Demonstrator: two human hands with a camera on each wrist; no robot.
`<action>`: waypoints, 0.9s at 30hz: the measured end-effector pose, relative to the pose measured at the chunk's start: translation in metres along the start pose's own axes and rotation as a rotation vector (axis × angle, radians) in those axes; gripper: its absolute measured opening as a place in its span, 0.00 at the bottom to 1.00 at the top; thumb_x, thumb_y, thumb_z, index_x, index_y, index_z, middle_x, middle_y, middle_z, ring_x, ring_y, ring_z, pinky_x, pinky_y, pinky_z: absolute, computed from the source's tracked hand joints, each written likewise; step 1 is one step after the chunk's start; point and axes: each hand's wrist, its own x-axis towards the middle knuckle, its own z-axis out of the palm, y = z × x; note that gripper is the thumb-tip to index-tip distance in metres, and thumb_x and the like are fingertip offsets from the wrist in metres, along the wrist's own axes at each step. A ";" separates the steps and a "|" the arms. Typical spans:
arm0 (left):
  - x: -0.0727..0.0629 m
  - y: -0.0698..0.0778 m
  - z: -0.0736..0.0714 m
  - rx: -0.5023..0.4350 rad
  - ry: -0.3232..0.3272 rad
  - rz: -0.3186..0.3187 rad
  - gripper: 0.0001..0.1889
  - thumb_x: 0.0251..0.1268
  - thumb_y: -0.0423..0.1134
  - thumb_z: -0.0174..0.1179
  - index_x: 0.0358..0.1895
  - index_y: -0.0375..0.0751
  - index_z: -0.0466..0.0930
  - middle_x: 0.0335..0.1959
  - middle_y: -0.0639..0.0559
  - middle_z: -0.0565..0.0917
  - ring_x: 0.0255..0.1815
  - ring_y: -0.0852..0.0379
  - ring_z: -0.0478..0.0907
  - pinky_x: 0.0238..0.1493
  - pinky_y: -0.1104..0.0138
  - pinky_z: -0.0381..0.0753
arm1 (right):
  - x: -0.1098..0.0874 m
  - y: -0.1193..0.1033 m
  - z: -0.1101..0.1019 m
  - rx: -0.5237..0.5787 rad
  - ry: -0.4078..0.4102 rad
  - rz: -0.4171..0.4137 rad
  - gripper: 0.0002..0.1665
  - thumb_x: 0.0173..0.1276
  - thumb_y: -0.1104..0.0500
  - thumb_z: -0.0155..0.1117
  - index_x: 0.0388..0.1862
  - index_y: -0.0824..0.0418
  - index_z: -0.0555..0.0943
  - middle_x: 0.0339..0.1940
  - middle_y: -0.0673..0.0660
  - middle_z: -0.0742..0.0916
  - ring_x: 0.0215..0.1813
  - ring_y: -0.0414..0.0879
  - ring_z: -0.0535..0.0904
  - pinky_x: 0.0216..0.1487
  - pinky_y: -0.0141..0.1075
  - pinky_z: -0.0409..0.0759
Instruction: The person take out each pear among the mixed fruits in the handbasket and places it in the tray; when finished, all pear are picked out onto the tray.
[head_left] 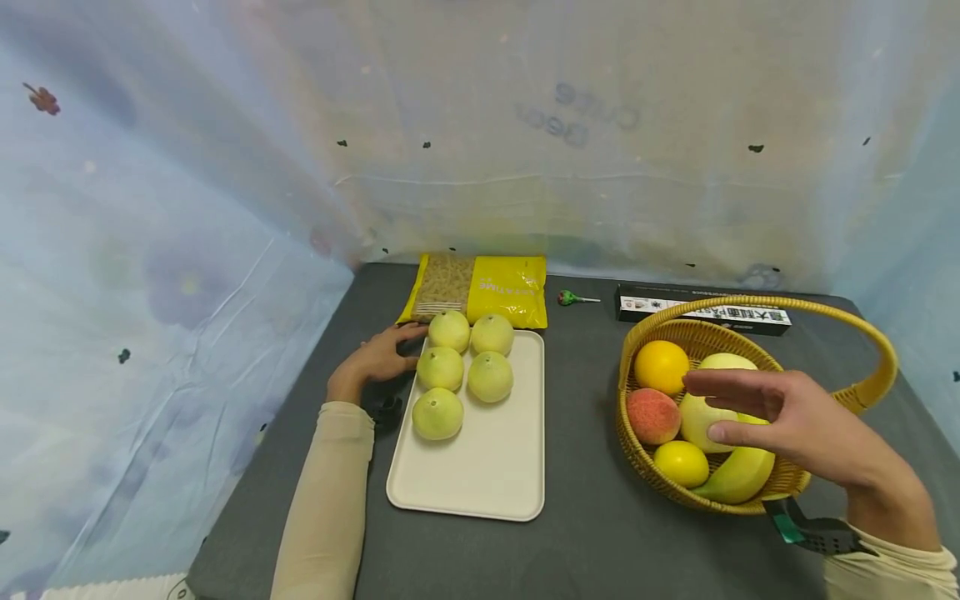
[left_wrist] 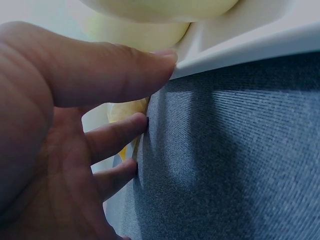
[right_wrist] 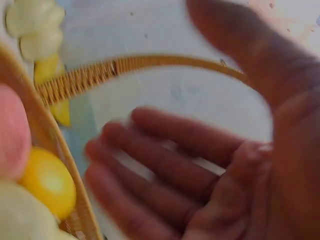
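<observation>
Beige-sleeved and relaxed, the left hand touched the tray; the right hand hovered wide and empty over the basket, apparently at a picking step, its next pomelo calling for a broad grasp. Five pomelos sat trayed; the basket showed at least two, plus one orange, peach, lemon and banana.

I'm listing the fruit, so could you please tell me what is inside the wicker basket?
The wicker basket holds an orange, a peach, a lemon, a banana and pale round fruit. The right hand covers part of the view; anything underneath cannot be seen.
</observation>
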 end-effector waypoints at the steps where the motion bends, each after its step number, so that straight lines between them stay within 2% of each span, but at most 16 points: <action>1: 0.000 0.000 0.000 -0.001 0.001 -0.002 0.37 0.82 0.47 0.63 0.89 0.55 0.62 0.92 0.41 0.55 0.91 0.27 0.44 0.75 0.14 0.31 | -0.001 0.003 -0.003 -0.052 0.006 0.046 0.34 0.78 0.57 0.74 0.81 0.51 0.77 0.74 0.57 0.86 0.69 0.37 0.85 0.58 0.29 0.87; 4: 0.000 -0.001 0.000 -0.001 0.002 -0.005 0.37 0.82 0.47 0.63 0.89 0.55 0.62 0.92 0.41 0.55 0.91 0.27 0.44 0.75 0.14 0.31 | 0.001 0.009 -0.008 -0.173 -0.003 0.152 0.38 0.79 0.48 0.74 0.82 0.57 0.76 0.73 0.66 0.85 0.71 0.58 0.86 0.58 0.42 0.91; 6: -0.001 -0.001 0.000 0.000 0.001 -0.006 0.37 0.82 0.48 0.63 0.89 0.56 0.61 0.92 0.41 0.55 0.91 0.27 0.44 0.76 0.14 0.31 | 0.004 0.011 -0.008 -0.233 -0.019 0.193 0.42 0.78 0.43 0.74 0.81 0.63 0.75 0.72 0.70 0.85 0.70 0.71 0.83 0.59 0.53 0.90; 8: -0.001 -0.001 0.000 -0.001 -0.001 -0.007 0.37 0.82 0.48 0.63 0.89 0.56 0.61 0.92 0.41 0.54 0.91 0.27 0.44 0.76 0.14 0.31 | 0.008 0.011 -0.007 -0.277 -0.033 0.213 0.45 0.77 0.41 0.74 0.80 0.68 0.75 0.71 0.73 0.84 0.69 0.74 0.83 0.59 0.62 0.88; 11: -0.001 -0.001 0.000 -0.001 -0.004 -0.009 0.38 0.82 0.48 0.63 0.89 0.56 0.61 0.92 0.41 0.54 0.91 0.27 0.43 0.76 0.14 0.31 | 0.012 0.013 -0.007 -0.341 -0.039 0.229 0.48 0.75 0.37 0.74 0.78 0.71 0.76 0.68 0.75 0.86 0.65 0.73 0.85 0.58 0.65 0.87; 15: -0.001 0.000 0.000 0.000 -0.003 -0.012 0.38 0.82 0.49 0.64 0.89 0.56 0.61 0.92 0.41 0.54 0.91 0.27 0.43 0.76 0.14 0.31 | 0.018 0.018 -0.006 -0.405 -0.038 0.246 0.49 0.74 0.36 0.75 0.75 0.73 0.79 0.65 0.75 0.88 0.63 0.73 0.86 0.55 0.65 0.87; 17: -0.002 0.000 -0.001 0.002 -0.002 -0.013 0.38 0.82 0.49 0.64 0.89 0.57 0.61 0.92 0.41 0.55 0.92 0.27 0.43 0.76 0.14 0.32 | 0.022 0.022 -0.003 -0.413 -0.039 0.255 0.49 0.73 0.35 0.76 0.74 0.73 0.80 0.64 0.74 0.88 0.62 0.72 0.86 0.53 0.63 0.87; 20: -0.002 0.001 -0.001 0.001 0.000 -0.013 0.37 0.82 0.49 0.64 0.89 0.57 0.62 0.92 0.41 0.54 0.92 0.28 0.43 0.76 0.14 0.32 | 0.028 0.027 0.001 -0.402 -0.036 0.257 0.47 0.72 0.36 0.77 0.72 0.71 0.82 0.58 0.70 0.91 0.54 0.61 0.88 0.47 0.51 0.87; 23: -0.001 0.000 -0.001 0.003 0.003 -0.010 0.37 0.82 0.49 0.64 0.89 0.57 0.62 0.92 0.41 0.55 0.92 0.28 0.43 0.76 0.15 0.32 | 0.032 0.033 0.006 -0.396 -0.043 0.254 0.45 0.71 0.37 0.78 0.71 0.70 0.83 0.53 0.65 0.93 0.46 0.52 0.85 0.43 0.43 0.81; 25: -0.001 0.000 -0.001 0.005 0.002 -0.009 0.37 0.82 0.48 0.64 0.89 0.57 0.62 0.92 0.42 0.55 0.92 0.28 0.43 0.76 0.15 0.32 | 0.033 0.036 0.010 -0.402 -0.044 0.256 0.44 0.70 0.37 0.78 0.71 0.68 0.84 0.53 0.63 0.92 0.45 0.51 0.83 0.43 0.41 0.78; 27: 0.000 0.000 -0.001 0.005 0.001 -0.006 0.37 0.82 0.49 0.64 0.89 0.57 0.63 0.92 0.42 0.55 0.92 0.28 0.43 0.76 0.15 0.33 | 0.032 0.039 0.012 -0.409 -0.049 0.262 0.45 0.70 0.36 0.78 0.71 0.68 0.83 0.55 0.66 0.92 0.46 0.55 0.84 0.43 0.43 0.78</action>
